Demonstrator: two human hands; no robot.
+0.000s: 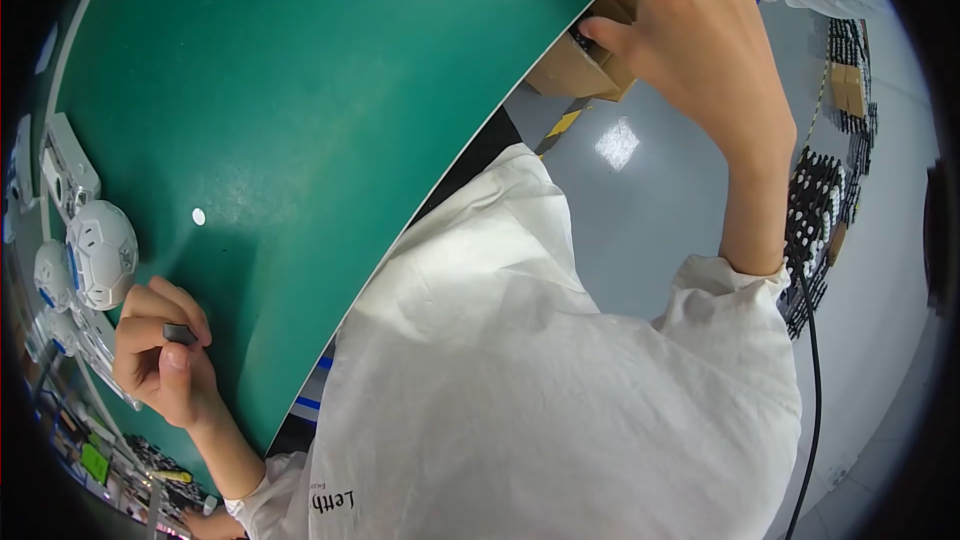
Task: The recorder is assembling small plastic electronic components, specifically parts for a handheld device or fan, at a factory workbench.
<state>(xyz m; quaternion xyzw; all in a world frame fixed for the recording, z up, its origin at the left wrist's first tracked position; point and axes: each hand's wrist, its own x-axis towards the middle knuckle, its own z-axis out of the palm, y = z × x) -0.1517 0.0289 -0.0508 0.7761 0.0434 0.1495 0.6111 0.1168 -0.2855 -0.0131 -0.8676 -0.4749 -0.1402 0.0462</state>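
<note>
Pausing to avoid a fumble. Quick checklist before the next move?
1. Dark piece held in left hand: ok, between thumb and fingers.
2. Right hand fully in view: not ok, fingertips run past the top edge.
3. Right hand's grip: cannot tell.
4. White disc on green table, apart from both hands: ok.
5. White ball not touching left hand: cannot tell, they nearly overlap.
6. Carton contents: cannot tell, mostly hidden.

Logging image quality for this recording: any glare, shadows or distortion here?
Head view: bright glare on the grey floor, fainter sheen on the green tabletop; head view: soft shadow on the tabletop beside the left hand; head view: the tabletop's far edge bows at left, with black fisheye corners.
</note>
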